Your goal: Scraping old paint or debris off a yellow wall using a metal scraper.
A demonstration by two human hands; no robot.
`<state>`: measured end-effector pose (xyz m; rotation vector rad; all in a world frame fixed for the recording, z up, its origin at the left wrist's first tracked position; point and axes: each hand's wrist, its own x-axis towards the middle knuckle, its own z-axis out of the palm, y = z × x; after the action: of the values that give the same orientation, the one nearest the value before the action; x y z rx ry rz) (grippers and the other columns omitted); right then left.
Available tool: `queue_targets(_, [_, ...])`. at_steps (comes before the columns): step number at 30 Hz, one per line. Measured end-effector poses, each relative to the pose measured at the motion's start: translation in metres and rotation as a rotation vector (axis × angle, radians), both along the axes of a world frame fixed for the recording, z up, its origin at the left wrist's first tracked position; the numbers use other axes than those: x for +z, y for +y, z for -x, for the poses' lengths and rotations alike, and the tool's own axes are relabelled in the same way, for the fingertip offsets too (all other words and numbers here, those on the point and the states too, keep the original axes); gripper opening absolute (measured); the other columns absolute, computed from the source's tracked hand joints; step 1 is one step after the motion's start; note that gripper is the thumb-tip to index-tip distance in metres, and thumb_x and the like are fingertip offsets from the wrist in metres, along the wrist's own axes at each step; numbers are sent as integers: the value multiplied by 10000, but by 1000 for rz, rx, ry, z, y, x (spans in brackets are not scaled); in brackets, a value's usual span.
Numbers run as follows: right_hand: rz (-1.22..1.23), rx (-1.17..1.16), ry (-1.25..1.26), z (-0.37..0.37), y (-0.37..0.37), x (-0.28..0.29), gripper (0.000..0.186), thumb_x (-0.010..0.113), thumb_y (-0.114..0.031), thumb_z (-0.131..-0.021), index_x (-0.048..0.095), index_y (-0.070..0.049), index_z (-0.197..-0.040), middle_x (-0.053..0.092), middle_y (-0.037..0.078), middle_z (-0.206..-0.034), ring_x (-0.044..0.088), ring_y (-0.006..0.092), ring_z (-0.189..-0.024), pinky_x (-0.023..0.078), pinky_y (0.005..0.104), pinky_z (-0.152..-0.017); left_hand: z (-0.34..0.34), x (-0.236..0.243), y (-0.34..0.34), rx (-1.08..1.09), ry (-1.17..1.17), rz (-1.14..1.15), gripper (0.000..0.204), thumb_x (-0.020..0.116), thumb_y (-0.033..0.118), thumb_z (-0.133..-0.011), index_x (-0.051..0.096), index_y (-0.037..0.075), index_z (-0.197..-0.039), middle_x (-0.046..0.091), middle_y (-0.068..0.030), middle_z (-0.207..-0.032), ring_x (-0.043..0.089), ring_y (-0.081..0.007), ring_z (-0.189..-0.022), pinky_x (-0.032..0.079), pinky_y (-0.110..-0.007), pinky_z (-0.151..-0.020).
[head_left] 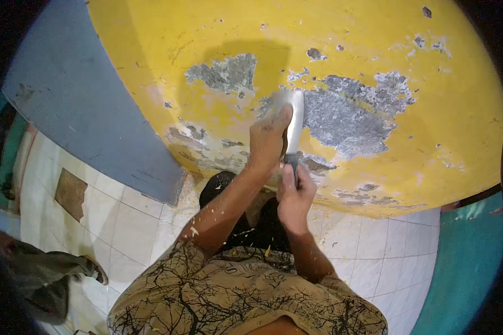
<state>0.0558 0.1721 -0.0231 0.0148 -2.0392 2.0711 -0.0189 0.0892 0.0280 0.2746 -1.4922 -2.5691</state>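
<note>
My right hand (296, 201) is wrapped round the dark handle of a knife (297, 125), low in front of the yellow wall. The broad, shiny blade points up, its tip at the left edge of a large bare grey patch (349, 120). My left hand (267, 139) is closed against the blade's left side, thumb pointing up along it. A grey, blurred area by the thumb and tip is hard to make out. Around the blade, the yellow paint (167, 67) is chipped, with a smaller grey patch (229, 72) up to the left.
A grey-blue wall panel (95, 100) stands at left and a teal surface (464, 262) at right. Pale floor tiles (363, 245) carry scattered flakes. One floor spot (71, 194) is brown and broken. Dark cloth (44, 273) shows at lower left. My dark-clothed legs are close to the wall.
</note>
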Motion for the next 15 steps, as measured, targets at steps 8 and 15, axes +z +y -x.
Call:
queue_targets(8, [266,73,-75,-10,-10,-11,159,519,-207,-912,556,-58,-955,365,-79,-561,295,9,-440,207,177,-376,5,-31,3,44,116,2,416,629,342,-829,506,62,-546,425,30,-503,365,-68,-461,287,-250,-426])
queue_targets(15, [165,58,17,-2,-10,-12,171,529,-199,-907,560,-43,-971,365,-76,-560,314,19,-460,224,195,-389,-9,4,-4,-65,21,-74,408,637,337,-821,517,65,-543,430,25,-498,361,-76,-428,288,-268,-412])
